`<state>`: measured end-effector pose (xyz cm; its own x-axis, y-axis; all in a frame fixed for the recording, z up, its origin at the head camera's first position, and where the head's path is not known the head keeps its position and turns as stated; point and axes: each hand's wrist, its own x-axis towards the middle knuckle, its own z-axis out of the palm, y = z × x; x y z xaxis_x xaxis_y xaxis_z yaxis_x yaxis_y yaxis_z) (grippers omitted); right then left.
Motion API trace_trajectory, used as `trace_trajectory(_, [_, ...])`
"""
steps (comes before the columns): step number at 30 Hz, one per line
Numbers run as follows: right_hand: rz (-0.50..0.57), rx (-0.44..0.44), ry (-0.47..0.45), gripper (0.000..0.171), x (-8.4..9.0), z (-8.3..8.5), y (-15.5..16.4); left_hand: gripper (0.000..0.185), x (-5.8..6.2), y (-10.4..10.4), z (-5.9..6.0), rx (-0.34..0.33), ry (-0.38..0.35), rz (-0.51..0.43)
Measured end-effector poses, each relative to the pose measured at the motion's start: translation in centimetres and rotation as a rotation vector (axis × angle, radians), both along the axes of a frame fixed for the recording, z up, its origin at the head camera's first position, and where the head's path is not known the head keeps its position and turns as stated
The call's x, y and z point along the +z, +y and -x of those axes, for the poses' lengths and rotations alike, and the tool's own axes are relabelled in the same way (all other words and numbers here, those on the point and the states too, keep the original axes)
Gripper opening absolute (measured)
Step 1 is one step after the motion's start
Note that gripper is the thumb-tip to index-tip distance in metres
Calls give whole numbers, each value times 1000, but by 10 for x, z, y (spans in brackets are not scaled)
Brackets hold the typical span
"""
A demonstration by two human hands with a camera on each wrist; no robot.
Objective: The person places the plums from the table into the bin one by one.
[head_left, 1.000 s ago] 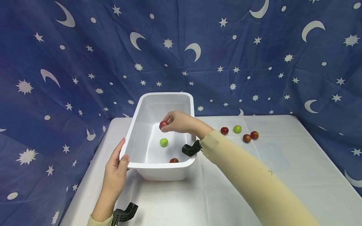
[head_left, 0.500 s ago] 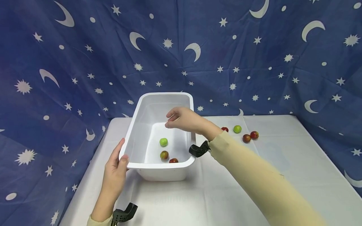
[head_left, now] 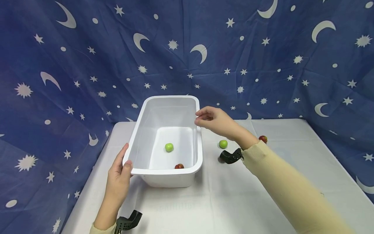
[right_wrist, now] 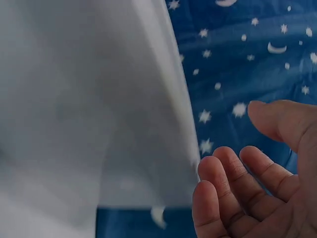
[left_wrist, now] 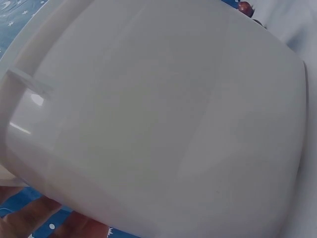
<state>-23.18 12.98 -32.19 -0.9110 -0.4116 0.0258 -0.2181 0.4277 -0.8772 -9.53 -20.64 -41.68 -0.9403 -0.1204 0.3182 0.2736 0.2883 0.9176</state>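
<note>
My left hand (head_left: 118, 177) grips the near left corner of a white plastic basin (head_left: 168, 171), thumb over the rim. Its fingers (left_wrist: 32, 216) show at the basin's edge in the left wrist view. My right hand (head_left: 217, 122) is at the basin's right rim, fingers loosely bent. The right wrist view shows that hand (right_wrist: 262, 183) with nothing in it, thumb apart from the fingers. Inside the basin lie a small round green fruit (head_left: 169, 147) and a reddish one (head_left: 179, 166), the latter partly hidden by the near wall.
On the white tablecloth (head_left: 175, 214), another green fruit (head_left: 223, 144) lies right of the basin, below my right hand. A red fruit (head_left: 263, 139) is farther right, partly behind my forearm. A blue curtain (head_left: 163, 65) with moons and stars hangs behind.
My right hand let go of a red fruit in the basin, then moved right to the rim. That fruit is out of sight. The green fruit on the table has shifted left. My left hand stayed put.
</note>
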Motion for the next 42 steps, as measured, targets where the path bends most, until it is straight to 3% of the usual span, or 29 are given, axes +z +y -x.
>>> trace_trajectory(8, [-57, -39, -80, 46, -29, -10, 44, 48, 1, -1, 0, 18, -16, 6])
trace_trajectory(14, [-111, -67, -86, 55, -54, -16, 67, 48, 1, -1, 0, 9, -42, -2])
trace_trajectory(20, [-102, -48, -136, 55, -76, -24, 84, 48, 1, 0, -1, 15, -50, 5])
trace_trajectory(25, [-93, -38, -166, 56, -95, -28, 93, 48, 1, -1, -1, 22, -53, 21])
trace_trajectory(32, [-157, -71, -198, 55, -119, -30, 98, 48, 0, 0, 0, 16, -46, 5])
trace_trajectory(42, [-212, -99, -239, 50, -140, -29, 97, 48, 1, 1, 1, 7, -26, 11])
